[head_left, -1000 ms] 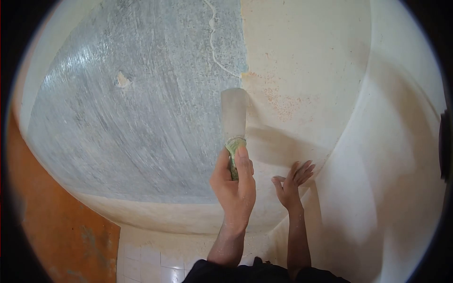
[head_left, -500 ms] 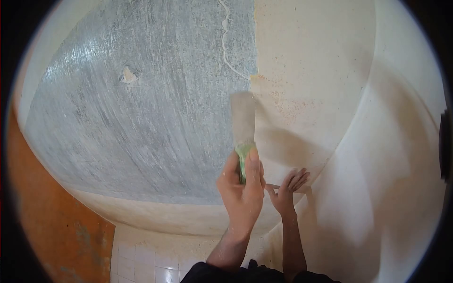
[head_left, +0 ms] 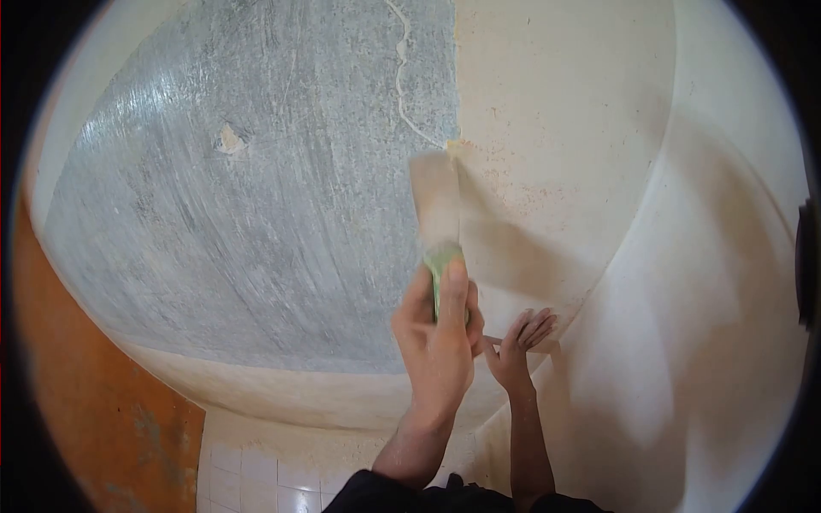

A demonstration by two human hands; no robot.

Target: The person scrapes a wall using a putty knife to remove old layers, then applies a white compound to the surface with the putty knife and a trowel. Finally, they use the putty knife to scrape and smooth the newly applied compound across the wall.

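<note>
Head view, scraper near-vertical, blade pointing up

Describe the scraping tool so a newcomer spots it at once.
Find where the big grey scraped wall patch meets the cream paint. On that border lies a flat pale-bladed scraper with a green handle, gripped by the left hand; the right hand beside it holds nothing.

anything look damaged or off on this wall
Yes. A wavy white crack runs down the bare grey patch, and a small chipped gouge sits to its left. The cream paint beside the scraper in the left hand shows rusty speckles.
</note>
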